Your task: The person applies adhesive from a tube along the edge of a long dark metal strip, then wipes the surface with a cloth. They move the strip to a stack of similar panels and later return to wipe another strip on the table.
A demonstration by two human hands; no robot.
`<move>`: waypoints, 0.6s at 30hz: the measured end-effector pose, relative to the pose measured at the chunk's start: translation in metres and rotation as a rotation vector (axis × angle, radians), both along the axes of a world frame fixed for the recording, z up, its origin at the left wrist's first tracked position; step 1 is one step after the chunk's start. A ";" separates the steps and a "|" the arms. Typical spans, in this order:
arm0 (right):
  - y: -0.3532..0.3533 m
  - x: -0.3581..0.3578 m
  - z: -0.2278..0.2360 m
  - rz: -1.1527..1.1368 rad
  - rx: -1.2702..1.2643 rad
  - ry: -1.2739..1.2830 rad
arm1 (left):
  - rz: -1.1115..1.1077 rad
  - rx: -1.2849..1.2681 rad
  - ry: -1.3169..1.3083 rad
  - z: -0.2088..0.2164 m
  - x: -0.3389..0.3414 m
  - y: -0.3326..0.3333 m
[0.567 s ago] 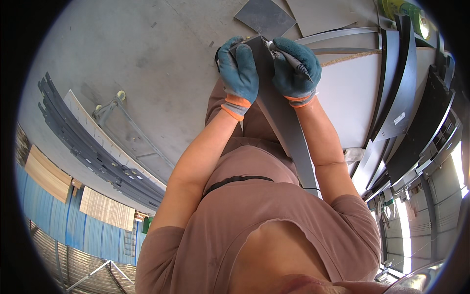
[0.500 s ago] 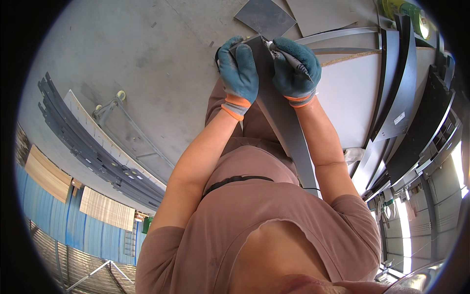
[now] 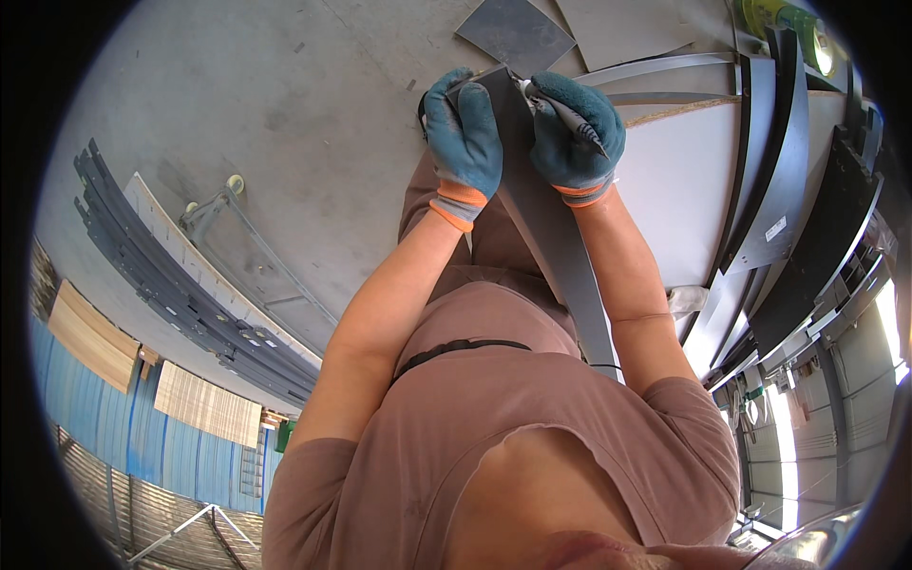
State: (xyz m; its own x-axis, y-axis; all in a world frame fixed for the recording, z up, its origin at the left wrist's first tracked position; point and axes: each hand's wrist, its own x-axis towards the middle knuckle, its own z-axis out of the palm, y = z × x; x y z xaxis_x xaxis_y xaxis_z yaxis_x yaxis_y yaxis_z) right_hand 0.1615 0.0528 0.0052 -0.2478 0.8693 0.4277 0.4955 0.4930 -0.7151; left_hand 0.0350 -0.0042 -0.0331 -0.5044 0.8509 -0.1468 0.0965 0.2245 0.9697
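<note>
A long dark grey board (image 3: pixel 543 214) runs from my body outward between my forearms. Its far end lies between my two hands, both in blue-green coated gloves with orange cuffs. My left hand (image 3: pixel 464 133) is closed around the left side of that end, thumb on the upper face. My right hand (image 3: pixel 578 133) is closed on a slim grey-handled tool (image 3: pixel 578 123) with a pale front part. The tool's front meets the board's right edge near the far corner; its exact tip is too small to make out.
Dark curved-looking panels (image 3: pixel 765 180) stand at the right beside a pale sheet (image 3: pixel 679 190). A dark grey plate (image 3: pixel 516 36) lies on the floor ahead. At the left are a stack of dark strips (image 3: pixel 190 299) and a metal frame on casters (image 3: pixel 256 237).
My right hand and the tool have shifted very slightly to the right. The left hand and board stay almost in place.
</note>
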 end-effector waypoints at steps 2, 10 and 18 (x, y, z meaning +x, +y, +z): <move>0.000 0.000 0.000 -0.003 -0.002 0.006 | -0.034 -0.007 0.028 -0.002 -0.001 -0.003; -0.002 0.001 -0.001 0.001 -0.002 -0.002 | -0.047 -0.011 0.033 -0.003 -0.002 -0.004; -0.004 0.003 0.000 -0.006 -0.005 -0.003 | -0.009 0.020 0.005 0.002 0.000 0.001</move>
